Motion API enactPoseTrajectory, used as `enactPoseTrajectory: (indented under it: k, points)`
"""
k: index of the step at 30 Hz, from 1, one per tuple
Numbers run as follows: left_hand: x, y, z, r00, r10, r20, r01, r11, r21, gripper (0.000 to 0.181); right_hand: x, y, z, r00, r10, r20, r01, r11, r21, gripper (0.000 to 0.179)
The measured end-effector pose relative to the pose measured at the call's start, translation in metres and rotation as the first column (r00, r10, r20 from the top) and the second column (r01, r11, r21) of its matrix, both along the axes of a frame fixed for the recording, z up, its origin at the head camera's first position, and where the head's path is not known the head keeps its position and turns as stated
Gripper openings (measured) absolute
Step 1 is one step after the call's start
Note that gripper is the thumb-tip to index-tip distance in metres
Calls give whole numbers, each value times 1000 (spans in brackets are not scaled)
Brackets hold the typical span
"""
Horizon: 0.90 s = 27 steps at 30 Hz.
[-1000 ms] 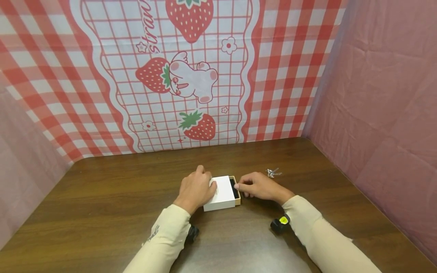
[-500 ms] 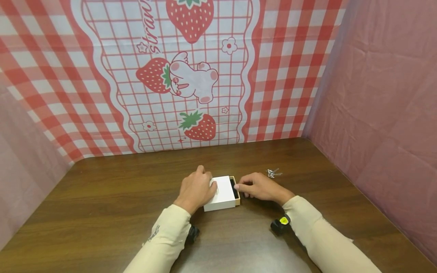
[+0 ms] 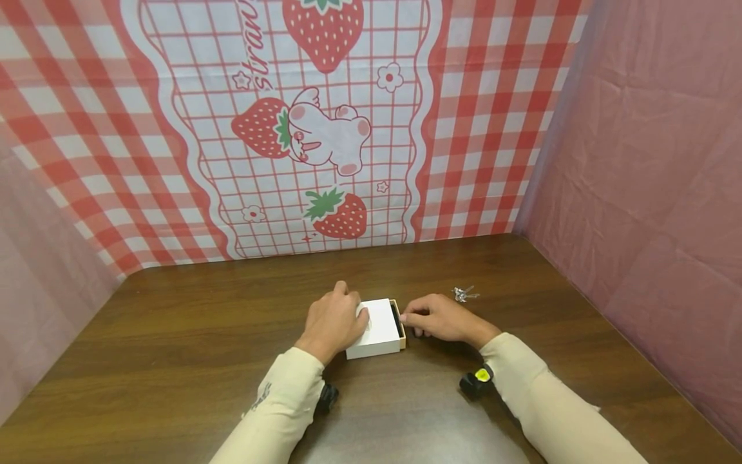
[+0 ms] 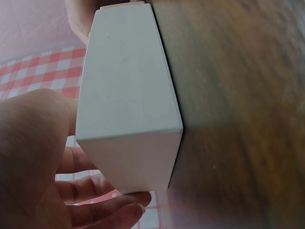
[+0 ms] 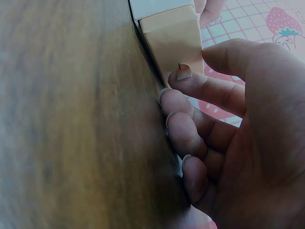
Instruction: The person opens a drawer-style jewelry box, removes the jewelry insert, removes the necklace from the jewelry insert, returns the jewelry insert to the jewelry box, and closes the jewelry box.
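Observation:
A white box sleeve (image 3: 379, 325) lies on the wooden table in the head view, with a tan inner drawer (image 3: 402, 341) showing at its right end. A narrow black strip shows inside the drawer. My left hand (image 3: 333, 322) grips the sleeve's left part, thumb over the top. In the left wrist view, fingers of that hand curl around the sleeve's end (image 4: 136, 162). My right hand (image 3: 443, 317) pinches the drawer's end wall between thumb and index finger. The right wrist view has the index fingertip against the tan face (image 5: 169, 43), other fingers curled near the table.
A small bunch of silvery keys (image 3: 464, 294) lies behind the right hand. A strawberry-print checked cloth (image 3: 475, 129) hangs along the table's back edge, and a pink cloth (image 3: 637, 161) borders the right side.
The drawer has slid slightly left into the white sleeve, and less of its black interior shows. My right fingertips moved left with it; the left hand stayed put.

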State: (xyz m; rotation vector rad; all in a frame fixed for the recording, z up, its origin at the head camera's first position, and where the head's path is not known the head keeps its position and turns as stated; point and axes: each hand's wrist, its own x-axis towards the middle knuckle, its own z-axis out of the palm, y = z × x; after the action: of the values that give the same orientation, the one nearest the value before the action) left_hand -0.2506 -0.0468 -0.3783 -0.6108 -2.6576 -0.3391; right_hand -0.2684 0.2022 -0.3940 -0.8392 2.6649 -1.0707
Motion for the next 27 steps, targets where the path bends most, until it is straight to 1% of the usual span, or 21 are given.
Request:
enactPoseTrajectory:
  k: [9, 27]
  points:
    - [0, 0, 1, 1000, -2, -3, 2, 1000, -1, 27, 1, 0, 2, 1000, 0, -5, 0, 1000, 14, 21]
    - [0, 0, -1, 1000, -5, -12, 5, 1000, 1, 26, 0, 0, -1, 1000, 14, -5, -14, 1000, 12, 20]
